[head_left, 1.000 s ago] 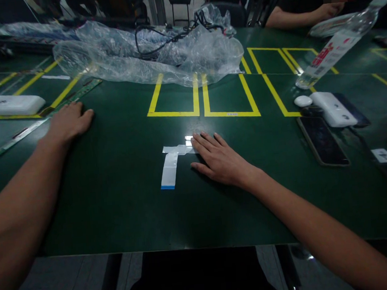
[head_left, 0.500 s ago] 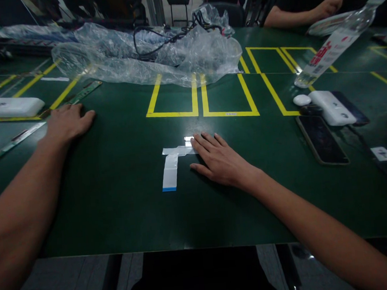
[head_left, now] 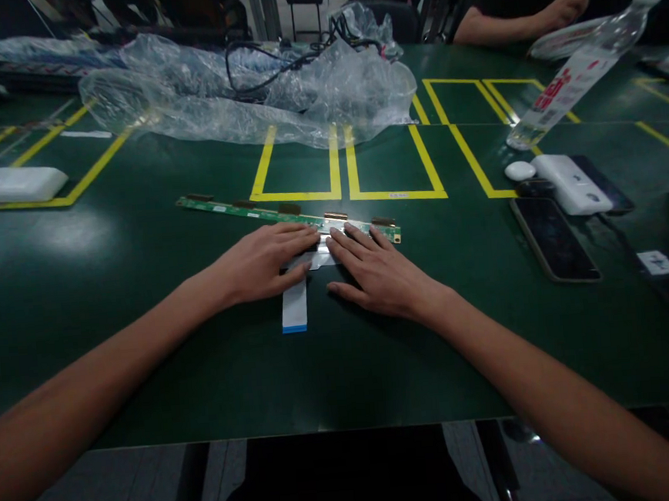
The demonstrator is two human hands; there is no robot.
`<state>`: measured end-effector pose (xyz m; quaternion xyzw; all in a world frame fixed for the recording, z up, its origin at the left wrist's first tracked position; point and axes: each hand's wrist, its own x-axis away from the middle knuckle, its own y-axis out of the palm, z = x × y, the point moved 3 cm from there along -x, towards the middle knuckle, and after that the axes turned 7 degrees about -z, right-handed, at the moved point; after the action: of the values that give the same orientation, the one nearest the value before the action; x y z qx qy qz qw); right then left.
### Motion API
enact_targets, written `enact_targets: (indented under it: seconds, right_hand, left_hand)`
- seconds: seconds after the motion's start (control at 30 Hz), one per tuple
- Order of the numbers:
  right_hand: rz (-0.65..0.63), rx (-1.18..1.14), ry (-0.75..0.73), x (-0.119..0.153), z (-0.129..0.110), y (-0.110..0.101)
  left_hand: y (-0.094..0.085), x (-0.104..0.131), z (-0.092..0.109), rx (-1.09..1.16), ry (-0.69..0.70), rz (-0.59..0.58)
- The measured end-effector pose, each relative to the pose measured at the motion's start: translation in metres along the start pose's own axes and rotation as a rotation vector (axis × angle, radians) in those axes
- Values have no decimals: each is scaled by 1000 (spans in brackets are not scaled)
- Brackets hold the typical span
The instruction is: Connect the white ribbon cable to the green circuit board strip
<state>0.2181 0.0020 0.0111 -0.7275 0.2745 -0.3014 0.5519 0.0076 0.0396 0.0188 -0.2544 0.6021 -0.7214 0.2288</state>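
Note:
A long, narrow green circuit board (head_left: 232,207) lies slightly slanted across the table in front of me, with dark connectors along its far edge. From its near side a white flat ribbon cable (head_left: 294,304) with a blue end runs toward me; where it meets the board is partly covered by my fingers. My left hand (head_left: 254,264) lies flat over the board's near edge and the cable's upper part, fingers stretched and thumb apart. Beside it, my right hand (head_left: 383,274) is spread flat, fingertips on the board's right part and the cable. Both hands look open.
Crumpled clear plastic wrap (head_left: 310,90) with black cables lies at the back. Yellow tape outlines (head_left: 298,196) mark the green table. On the right are a phone (head_left: 554,237), a white device (head_left: 572,184) and a tilted plastic bottle (head_left: 565,93). Another person's arm (head_left: 496,28) rests at the far right.
My left hand has come from the far left to the middle, beside my right hand. The circuit board strip that lay at the left is now at the cable. My right hand has stayed put.

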Motion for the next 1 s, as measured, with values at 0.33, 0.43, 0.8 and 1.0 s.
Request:
enact_targets:
  seconds: [0.33, 0.43, 0.8, 1.0]
  right_hand:
    - [-4, -10, -6, -3, 0, 0]
    - [9, -18, 1, -4, 0, 1]
    - [10, 3, 44, -5, -3, 4]
    - [15, 13, 59, -5, -6, 5]
  left_hand:
    - [5, 4, -4, 4, 95, -2]
    - [6, 3, -2, 0, 99, -4]
    - [5, 3, -2, 14, 129, 13]
    - [4, 2, -1, 14, 116, 9]
